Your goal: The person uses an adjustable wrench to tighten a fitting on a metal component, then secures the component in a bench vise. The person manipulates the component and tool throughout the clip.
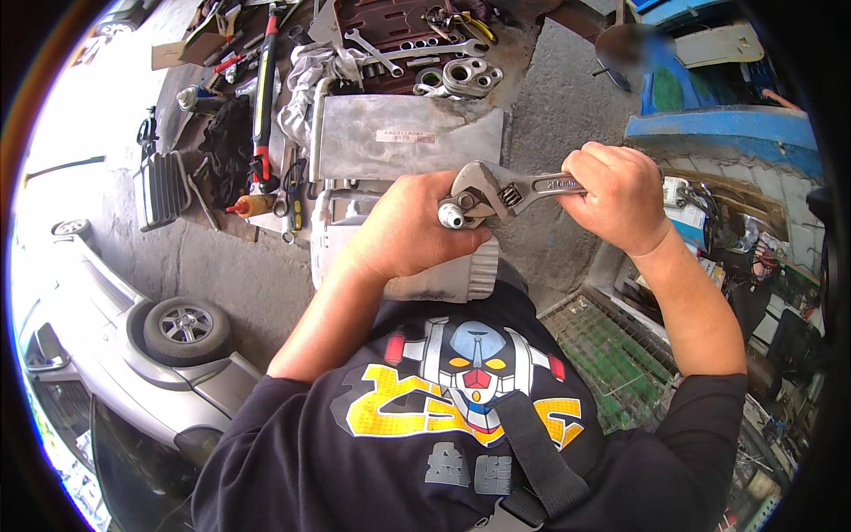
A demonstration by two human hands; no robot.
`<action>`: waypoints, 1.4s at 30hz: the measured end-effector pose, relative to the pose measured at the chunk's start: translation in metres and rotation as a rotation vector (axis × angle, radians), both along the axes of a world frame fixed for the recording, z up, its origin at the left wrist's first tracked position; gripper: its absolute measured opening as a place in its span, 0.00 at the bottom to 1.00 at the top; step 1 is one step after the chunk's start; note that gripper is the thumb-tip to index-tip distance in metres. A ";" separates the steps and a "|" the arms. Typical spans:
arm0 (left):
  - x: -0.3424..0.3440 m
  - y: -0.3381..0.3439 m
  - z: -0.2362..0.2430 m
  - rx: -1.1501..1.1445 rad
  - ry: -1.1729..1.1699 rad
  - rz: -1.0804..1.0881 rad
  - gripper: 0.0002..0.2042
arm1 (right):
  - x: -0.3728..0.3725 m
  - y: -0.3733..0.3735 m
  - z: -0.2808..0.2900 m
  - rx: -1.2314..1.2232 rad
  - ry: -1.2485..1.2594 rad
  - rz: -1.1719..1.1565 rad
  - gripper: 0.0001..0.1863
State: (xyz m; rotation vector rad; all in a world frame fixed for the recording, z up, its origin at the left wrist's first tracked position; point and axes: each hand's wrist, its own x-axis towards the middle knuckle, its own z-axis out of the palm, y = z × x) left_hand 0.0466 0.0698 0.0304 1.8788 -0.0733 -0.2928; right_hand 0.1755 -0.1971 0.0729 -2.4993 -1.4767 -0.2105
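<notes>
My right hand (616, 197) is closed around the handle of a steel adjustable wrench (523, 190). The wrench's head rests at the fingers of my left hand (406, 223), which are wrapped round a small silvery metal fitting (451, 216) with a round, hollow end. The jaws sit against or around the fitting; how tightly they bite cannot be seen. Just beyond my left hand lies a flat grey metal panel (363, 129) with a paper label. Under my hands is a pale metal piece with a ribbed side (482, 271), partly hidden by my left hand and forearm.
Beyond the panel lie combination wrenches (417, 51), a cast metal part with round holes (472, 78) and crumpled grey cloth (306, 84). A long red-and-black tool (264, 97) lies to the left. A silver car (133, 332) stands at left; cluttered shelving (771, 266) lines the right.
</notes>
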 end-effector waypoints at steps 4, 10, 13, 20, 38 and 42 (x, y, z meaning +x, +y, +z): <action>0.000 0.003 -0.002 0.063 -0.026 -0.042 0.17 | 0.003 0.000 -0.003 -0.002 -0.008 0.045 0.13; 0.005 0.004 -0.003 0.042 -0.016 -0.193 0.18 | 0.031 0.017 0.014 0.101 -0.116 0.195 0.16; 0.005 0.003 0.000 0.134 -0.080 -0.035 0.20 | 0.041 0.020 0.028 0.157 -0.143 0.183 0.20; 0.009 0.003 -0.004 0.090 0.010 -0.093 0.20 | 0.003 0.001 0.020 -0.007 0.096 -0.060 0.19; 0.005 -0.005 0.000 0.025 -0.023 -0.036 0.34 | 0.034 0.023 0.038 -0.388 1.526 -0.086 0.20; 0.006 -0.004 0.003 -0.020 0.033 -0.054 0.33 | 0.050 0.050 0.016 -0.571 1.785 0.022 0.21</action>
